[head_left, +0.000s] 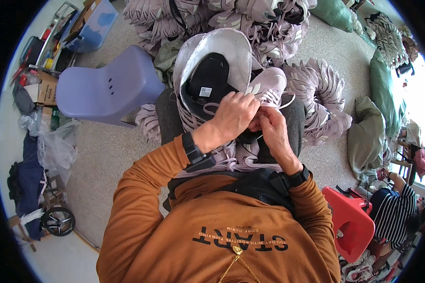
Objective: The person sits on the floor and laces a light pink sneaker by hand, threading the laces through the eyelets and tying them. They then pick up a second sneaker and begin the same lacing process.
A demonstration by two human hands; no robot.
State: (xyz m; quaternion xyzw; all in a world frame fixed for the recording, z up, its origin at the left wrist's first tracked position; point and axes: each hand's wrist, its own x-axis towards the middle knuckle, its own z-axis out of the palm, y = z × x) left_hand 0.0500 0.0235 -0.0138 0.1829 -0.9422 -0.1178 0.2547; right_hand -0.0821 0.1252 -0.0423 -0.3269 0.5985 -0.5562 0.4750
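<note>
A pale pink sneaker [270, 81] lies over my lap, its toe pointing away from me. My left hand [236, 115] is closed at the shoe's lacing, fingertips bent down beside the white stripes. Close against it, my right hand [275, 128] pinches at the same lacing with thumb and forefinger. A thin pale shoelace [290, 100] loops out to the right of the shoe. What lies between the fingertips is partly hidden. Left of the shoe, an open white-lined container [243, 45] holds a black piece [212, 70] with a small white label.
Stacked pink shoe uppers [165, 19] rise at the far side, and a curved row of them [333, 85] lies to the right. A purple chair [108, 87] stands left. A red stool [352, 224] and a person in a striped top [394, 214] are at the lower right.
</note>
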